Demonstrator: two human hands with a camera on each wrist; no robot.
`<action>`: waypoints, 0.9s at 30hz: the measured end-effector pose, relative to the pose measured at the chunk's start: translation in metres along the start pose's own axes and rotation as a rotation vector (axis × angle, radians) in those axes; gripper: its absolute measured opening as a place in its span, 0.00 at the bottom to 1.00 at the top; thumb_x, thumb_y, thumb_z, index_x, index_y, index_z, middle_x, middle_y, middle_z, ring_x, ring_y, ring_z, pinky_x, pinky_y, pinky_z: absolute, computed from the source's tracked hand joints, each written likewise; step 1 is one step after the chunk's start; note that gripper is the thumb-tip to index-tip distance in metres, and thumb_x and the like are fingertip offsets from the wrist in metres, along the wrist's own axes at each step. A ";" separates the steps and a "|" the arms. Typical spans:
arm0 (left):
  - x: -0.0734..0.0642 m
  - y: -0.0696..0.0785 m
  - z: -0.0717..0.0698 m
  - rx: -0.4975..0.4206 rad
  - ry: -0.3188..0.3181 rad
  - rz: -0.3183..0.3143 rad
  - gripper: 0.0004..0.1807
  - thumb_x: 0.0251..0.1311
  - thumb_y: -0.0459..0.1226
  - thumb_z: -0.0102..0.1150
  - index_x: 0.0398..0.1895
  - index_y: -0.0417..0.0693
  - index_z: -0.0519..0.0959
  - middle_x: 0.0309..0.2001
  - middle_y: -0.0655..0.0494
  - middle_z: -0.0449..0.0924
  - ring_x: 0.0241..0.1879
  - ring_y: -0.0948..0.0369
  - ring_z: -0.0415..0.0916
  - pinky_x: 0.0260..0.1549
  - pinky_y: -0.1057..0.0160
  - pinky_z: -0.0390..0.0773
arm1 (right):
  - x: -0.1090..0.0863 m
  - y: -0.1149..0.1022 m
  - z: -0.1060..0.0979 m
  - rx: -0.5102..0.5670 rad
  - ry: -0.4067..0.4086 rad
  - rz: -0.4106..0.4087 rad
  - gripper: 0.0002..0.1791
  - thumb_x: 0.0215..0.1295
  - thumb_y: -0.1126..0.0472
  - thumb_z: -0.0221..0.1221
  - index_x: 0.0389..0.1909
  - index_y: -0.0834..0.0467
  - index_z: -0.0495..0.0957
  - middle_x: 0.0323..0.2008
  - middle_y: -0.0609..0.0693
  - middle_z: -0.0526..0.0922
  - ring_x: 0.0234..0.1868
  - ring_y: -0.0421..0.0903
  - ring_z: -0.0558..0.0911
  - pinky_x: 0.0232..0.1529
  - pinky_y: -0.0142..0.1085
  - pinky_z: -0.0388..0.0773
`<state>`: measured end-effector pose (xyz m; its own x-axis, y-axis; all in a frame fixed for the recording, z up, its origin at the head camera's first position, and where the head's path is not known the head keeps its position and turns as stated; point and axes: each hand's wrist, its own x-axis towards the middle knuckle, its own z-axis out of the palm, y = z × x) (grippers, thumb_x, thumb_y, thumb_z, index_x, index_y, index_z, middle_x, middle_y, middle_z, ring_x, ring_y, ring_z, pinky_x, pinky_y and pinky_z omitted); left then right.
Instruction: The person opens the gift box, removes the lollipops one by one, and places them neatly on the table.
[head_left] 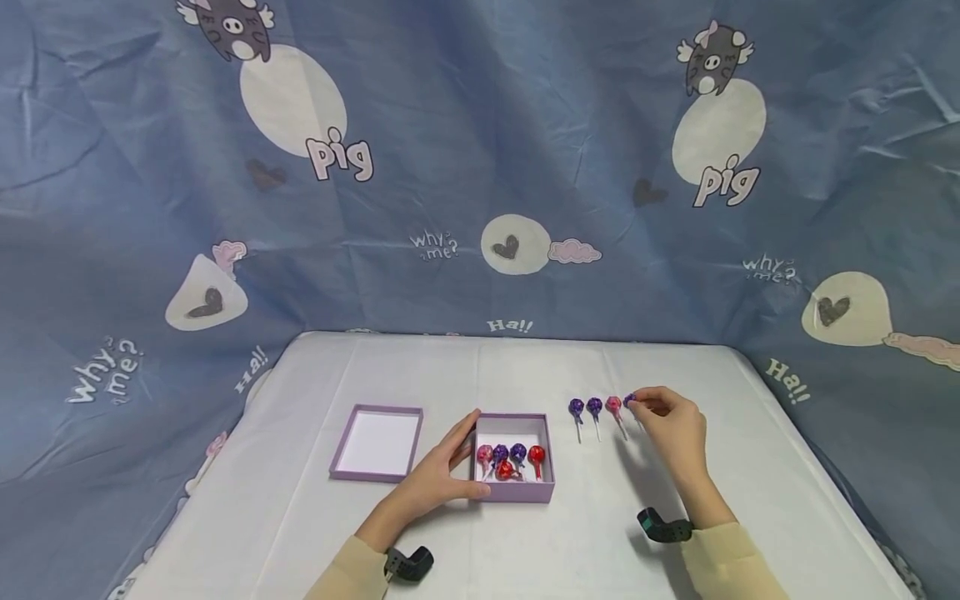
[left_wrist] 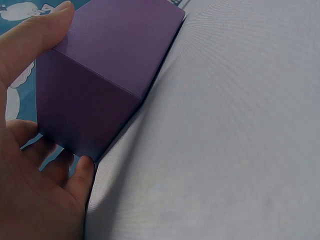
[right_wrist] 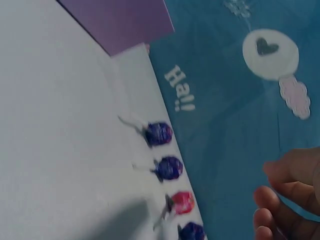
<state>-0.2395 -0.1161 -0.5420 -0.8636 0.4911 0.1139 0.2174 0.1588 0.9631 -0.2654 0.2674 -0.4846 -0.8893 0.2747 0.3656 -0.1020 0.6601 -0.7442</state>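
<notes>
We are seeing a blue cloth (head_left: 450, 100) filling the upper half, with a white table (head_left: 262, 517) spreading below. An open purple box (head_left: 517, 493) is sitting just below centre, while a shallow lid (head_left: 378, 442) is lying to its left. The left hand (head_left: 438, 471) is gripping the box's left side, thumb in front, fingers behind. At centre-right, the right hand (head_left: 677, 429) is reaching with fingers loosely curled, thumb and forefinger slightly parted, nothing showing between them. Near its fingertips, four lollipops (head_left: 595, 406) are lying in a row; five other lollipops (head_left: 518, 452) are resting inside the box.
</notes>
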 end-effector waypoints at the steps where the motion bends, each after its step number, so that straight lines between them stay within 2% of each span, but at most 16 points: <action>1: 0.000 0.000 0.000 -0.001 -0.001 0.000 0.63 0.49 0.40 0.80 0.81 0.74 0.44 0.81 0.57 0.38 0.78 0.62 0.42 0.72 0.66 0.56 | -0.001 -0.002 0.002 0.003 -0.010 -0.010 0.05 0.62 0.59 0.70 0.37 0.54 0.88 0.28 0.47 0.86 0.30 0.43 0.81 0.23 0.28 0.73; 6: 0.000 0.000 0.000 0.013 -0.003 0.016 0.64 0.49 0.42 0.80 0.81 0.72 0.44 0.82 0.53 0.37 0.78 0.59 0.43 0.72 0.63 0.57 | -0.006 -0.013 0.012 0.015 -0.039 -0.067 0.04 0.60 0.59 0.71 0.35 0.53 0.87 0.27 0.44 0.86 0.30 0.43 0.81 0.24 0.29 0.74; 13: -0.001 0.000 0.000 0.009 -0.006 0.027 0.63 0.49 0.41 0.80 0.81 0.70 0.45 0.81 0.58 0.38 0.78 0.58 0.43 0.73 0.61 0.57 | -0.013 -0.026 0.021 0.002 -0.057 -0.113 0.06 0.57 0.61 0.73 0.35 0.54 0.87 0.27 0.42 0.85 0.30 0.42 0.82 0.29 0.33 0.75; 16: -0.001 0.000 0.000 0.012 -0.005 0.031 0.62 0.50 0.41 0.79 0.81 0.70 0.45 0.81 0.59 0.38 0.78 0.58 0.42 0.73 0.61 0.56 | -0.016 -0.031 0.024 0.010 -0.077 -0.130 0.07 0.56 0.61 0.73 0.36 0.54 0.88 0.27 0.42 0.85 0.30 0.42 0.82 0.28 0.33 0.75; 22: 0.000 -0.002 -0.001 0.015 -0.004 0.036 0.62 0.50 0.41 0.79 0.81 0.69 0.45 0.81 0.52 0.37 0.78 0.55 0.43 0.73 0.59 0.56 | -0.022 -0.040 0.031 0.032 -0.101 -0.159 0.07 0.55 0.62 0.73 0.36 0.54 0.88 0.27 0.42 0.86 0.30 0.41 0.82 0.28 0.31 0.76; 27: 0.000 -0.001 0.000 0.014 -0.007 0.023 0.63 0.50 0.42 0.80 0.81 0.70 0.44 0.81 0.56 0.38 0.78 0.58 0.43 0.73 0.61 0.56 | -0.029 -0.048 0.038 0.041 -0.135 -0.174 0.09 0.54 0.63 0.74 0.37 0.55 0.88 0.28 0.41 0.85 0.31 0.41 0.82 0.29 0.32 0.77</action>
<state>-0.2401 -0.1166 -0.5431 -0.8552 0.5005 0.1346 0.2436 0.1589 0.9568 -0.2519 0.2011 -0.4806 -0.9082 0.0611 0.4140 -0.2745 0.6598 -0.6995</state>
